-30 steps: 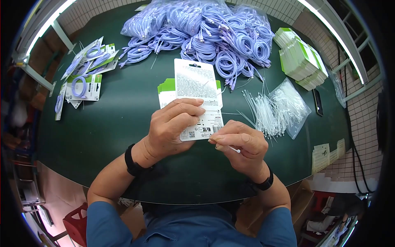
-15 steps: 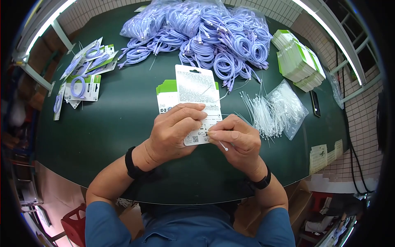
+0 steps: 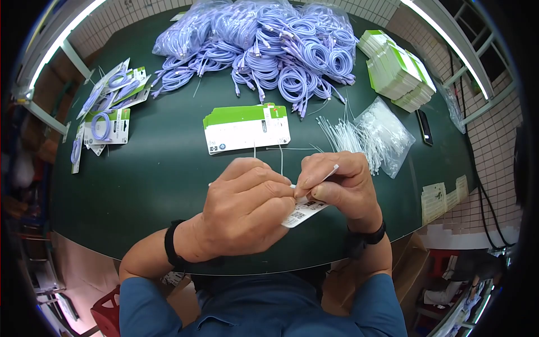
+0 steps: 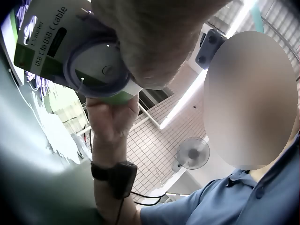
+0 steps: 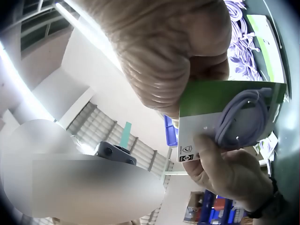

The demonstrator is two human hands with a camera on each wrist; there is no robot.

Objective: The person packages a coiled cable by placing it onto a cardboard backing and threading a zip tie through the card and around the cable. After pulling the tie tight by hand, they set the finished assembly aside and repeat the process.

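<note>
In the head view my left hand (image 3: 247,208) grips a printed packaging card (image 3: 306,214) that is tilted nearly edge-on, largely hidden behind its fingers. On the front of the card, a coiled lilac USB cable (image 5: 241,119) shows in the right wrist view, the left thumb on the card beside it. My right hand (image 3: 339,188) pinches a white cable tie (image 3: 332,172) between thumb and forefinger at the card's back, the tie's end sticking up to the right. Fingertips of both hands meet there. Thin white tails (image 3: 281,158) rise beyond the card.
Behind the hands lies a stack of green-and-white cards (image 3: 247,132). Loose white cable ties (image 3: 351,140) and a plastic bag of them (image 3: 387,135) sit right. Lilac cables (image 3: 297,78) are heaped at the back, card bundles (image 3: 396,70) right, finished-looking cable cards (image 3: 115,126) left.
The card has come down toward me and tipped from facing up to nearly edge-on, uncovering the card stack. My right hand has turned, and the tie's end now points up instead of down.
</note>
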